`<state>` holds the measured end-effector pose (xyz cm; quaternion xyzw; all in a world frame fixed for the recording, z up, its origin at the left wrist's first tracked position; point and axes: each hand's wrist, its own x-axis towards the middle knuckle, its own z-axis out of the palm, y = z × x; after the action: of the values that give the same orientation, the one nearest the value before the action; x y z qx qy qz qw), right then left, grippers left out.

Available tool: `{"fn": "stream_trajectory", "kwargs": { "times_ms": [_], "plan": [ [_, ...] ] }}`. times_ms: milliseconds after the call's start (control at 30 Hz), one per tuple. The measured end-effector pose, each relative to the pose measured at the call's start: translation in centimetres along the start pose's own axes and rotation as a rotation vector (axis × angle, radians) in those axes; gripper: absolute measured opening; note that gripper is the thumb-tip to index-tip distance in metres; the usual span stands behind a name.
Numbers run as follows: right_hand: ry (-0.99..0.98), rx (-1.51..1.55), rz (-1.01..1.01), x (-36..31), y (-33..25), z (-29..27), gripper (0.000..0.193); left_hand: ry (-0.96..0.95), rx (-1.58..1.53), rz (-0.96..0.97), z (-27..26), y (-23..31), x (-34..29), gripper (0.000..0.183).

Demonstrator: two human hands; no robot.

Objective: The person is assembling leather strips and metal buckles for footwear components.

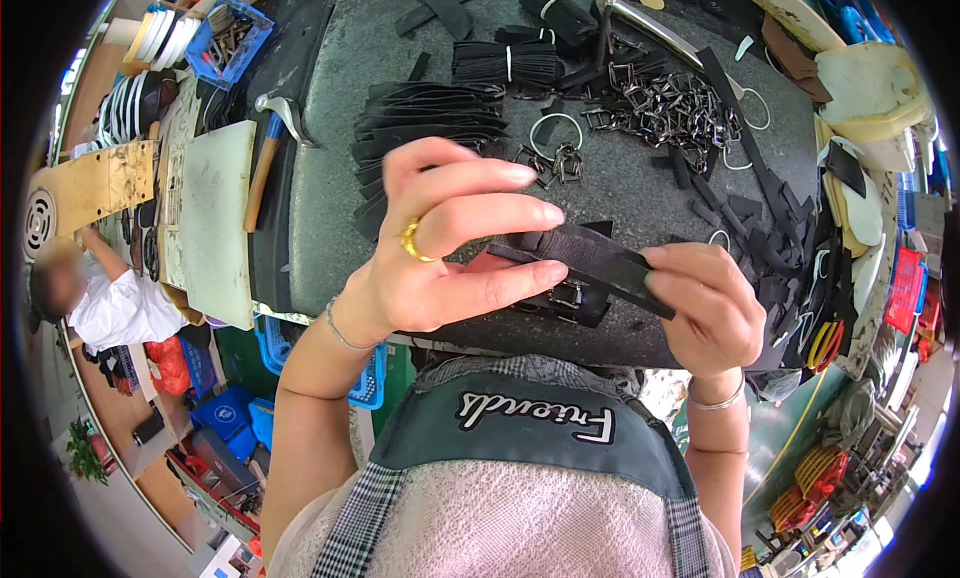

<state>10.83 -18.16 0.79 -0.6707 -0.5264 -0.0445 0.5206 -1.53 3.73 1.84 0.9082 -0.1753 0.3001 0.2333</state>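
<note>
A short black strap (612, 265) is stretched between my two hands above the near part of the dark worktable. My left hand (420, 243), with a gold ring on one finger, pinches the strap's left end between thumb and fingers; its other fingers are lifted and bent. The strap's right end is in the closed fingers of my right hand (712, 303). Just beneath the strap, a metal buckle (566, 295) shows on black strap pieces, partly covered by my left thumb and the strap. Whether those pieces join the held strap I cannot tell.
A heap of metal buckles (670, 108) lies at the far right of the worktable (335, 88). Fanned black strips (425, 118) and a tied bundle (505, 64) lie beyond my left hand. A hammer (268, 163) rests left; black scraps (750, 218) lie right. Another person (130, 303) sits far left.
</note>
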Motion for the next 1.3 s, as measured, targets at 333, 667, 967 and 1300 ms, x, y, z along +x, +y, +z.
{"fn": "stream_trajectory", "kwargs": {
  "times_ms": [333,667,967,1300],
  "plan": [
    [-0.089,-0.186,-0.149,-0.2,0.0,-0.2,0.021,-0.040,0.359,0.004,-0.3,0.9,-1.4,0.025],
    [-0.003,0.385,0.349,-1.3,-0.2,0.4,0.026,0.103,-0.640,-0.539,1.3,0.9,-1.0,0.028],
    [-0.178,0.603,0.578,1.1,-1.4,0.2,0.038,0.013,-0.063,0.022,1.0,0.7,-0.7,0.032],
    [-0.322,0.432,0.772,1.8,-1.8,0.4,0.011,-0.008,-0.126,0.027,1.5,1.4,-1.2,0.031]
  ]
}}
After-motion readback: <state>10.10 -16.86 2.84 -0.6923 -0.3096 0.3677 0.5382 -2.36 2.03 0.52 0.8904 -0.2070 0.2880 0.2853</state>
